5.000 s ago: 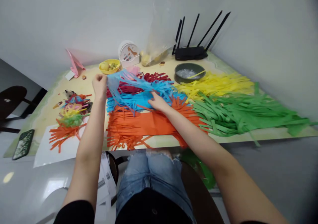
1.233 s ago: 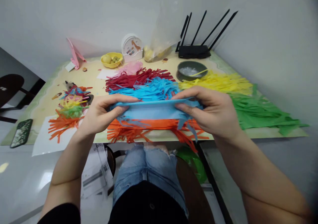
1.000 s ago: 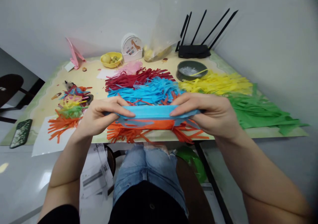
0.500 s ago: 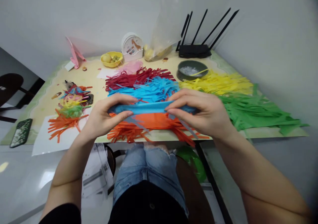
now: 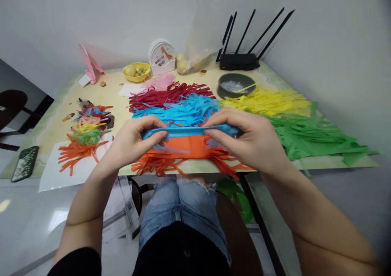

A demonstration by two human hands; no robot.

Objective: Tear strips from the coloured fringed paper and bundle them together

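Observation:
A folded strip of blue crepe-like paper stretches level between my two hands. Its left end is pinched by my left hand, thumb in front. My right hand pinches the other end, its fingers curled behind the strip. Just below and behind it lies fringed orange paper along the table's front edge. Beyond the strip are piles of fringed blue paper and dark red paper. To the right lie fringed yellow paper and green paper.
At the left, a small multicoloured fringed figure rests near a white sheet and a phone. Along the back stand a yellow bowl of fruit, a giraffe-printed holder, a black router and a dark green bowl.
The blue strip has become narrower in view as my fingers roll or fold its edge. Its hanging grey-blue fringe has shifted. Both hands keep nearly the same place.

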